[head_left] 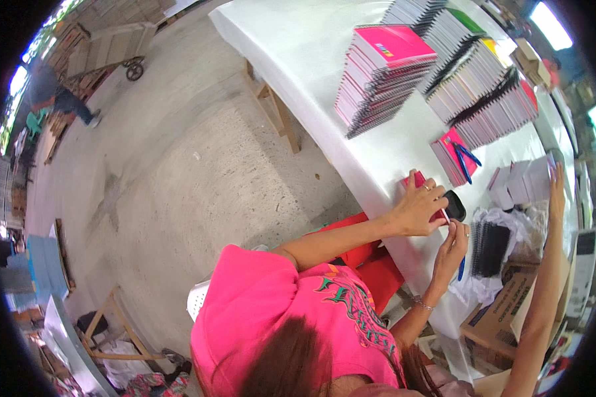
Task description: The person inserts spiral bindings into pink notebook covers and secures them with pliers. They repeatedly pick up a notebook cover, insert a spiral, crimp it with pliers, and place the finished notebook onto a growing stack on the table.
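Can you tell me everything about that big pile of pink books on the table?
The pile of notebooks stands on the white-covered table, near its far end. The top cover is bright pink with a small colourful mark. Below it, many thin pink and pale layers are stacked, with dark wire spirals along one side. The pile leans and fans out a little. No hand touches it. Other piles sit close on its right.

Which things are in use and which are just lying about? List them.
In use:
right hand on the white booklets
co-worker's hands on a small pink notebook

Lying about:
notebook stacks
blue pens
black spiral bindings
cardboard box
cart
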Demonstrator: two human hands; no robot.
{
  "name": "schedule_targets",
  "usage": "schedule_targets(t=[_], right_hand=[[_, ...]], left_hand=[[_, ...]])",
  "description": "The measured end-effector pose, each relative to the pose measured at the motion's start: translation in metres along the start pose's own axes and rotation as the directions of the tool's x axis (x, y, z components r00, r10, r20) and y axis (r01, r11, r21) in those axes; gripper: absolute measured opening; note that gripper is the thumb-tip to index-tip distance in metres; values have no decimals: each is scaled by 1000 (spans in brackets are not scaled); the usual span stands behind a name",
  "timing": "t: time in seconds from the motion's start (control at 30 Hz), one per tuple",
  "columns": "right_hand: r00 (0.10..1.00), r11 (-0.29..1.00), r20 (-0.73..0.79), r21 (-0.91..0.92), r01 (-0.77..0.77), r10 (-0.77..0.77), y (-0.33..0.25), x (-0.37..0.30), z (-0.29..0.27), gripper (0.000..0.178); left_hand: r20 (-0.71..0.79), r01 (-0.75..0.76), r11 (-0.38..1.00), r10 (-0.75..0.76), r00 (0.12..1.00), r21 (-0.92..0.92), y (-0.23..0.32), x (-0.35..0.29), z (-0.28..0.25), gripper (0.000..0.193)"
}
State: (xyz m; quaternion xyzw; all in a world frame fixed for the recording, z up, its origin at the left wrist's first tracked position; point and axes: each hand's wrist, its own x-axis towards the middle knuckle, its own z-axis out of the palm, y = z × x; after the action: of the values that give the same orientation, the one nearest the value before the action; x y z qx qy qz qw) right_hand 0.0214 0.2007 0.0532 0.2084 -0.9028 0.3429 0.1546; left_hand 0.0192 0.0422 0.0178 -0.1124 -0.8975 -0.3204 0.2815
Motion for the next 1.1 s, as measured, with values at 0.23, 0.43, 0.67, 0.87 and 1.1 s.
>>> schedule_targets(t=[0.23,0.43,0.67,0.87,1.1], right_hand=[[999,1000,45,4,5,-5,-5,10,4,13],[1000,1000,7,29,-2,2,0,10,8,15],[1000,1000,-17,21,-4,4,-5,15,14,18],[950,952,311,276,-130,39,19,30,-15,30],[945,978,279,-170,-123,168,53,48,11,52]], left_hand=[[22,-18,999,19,1000,-39,-12,0,-2,28],[5,6,979,-5,1000,-205,-29,5,-2,34],[-139,126,902,-199,970,-413,-42,-1,-8,48],[92,160,855,-131,987,-493,-64,0,-17,46],[166,181,826,-108,980,-534,-81,10,-58,46]])
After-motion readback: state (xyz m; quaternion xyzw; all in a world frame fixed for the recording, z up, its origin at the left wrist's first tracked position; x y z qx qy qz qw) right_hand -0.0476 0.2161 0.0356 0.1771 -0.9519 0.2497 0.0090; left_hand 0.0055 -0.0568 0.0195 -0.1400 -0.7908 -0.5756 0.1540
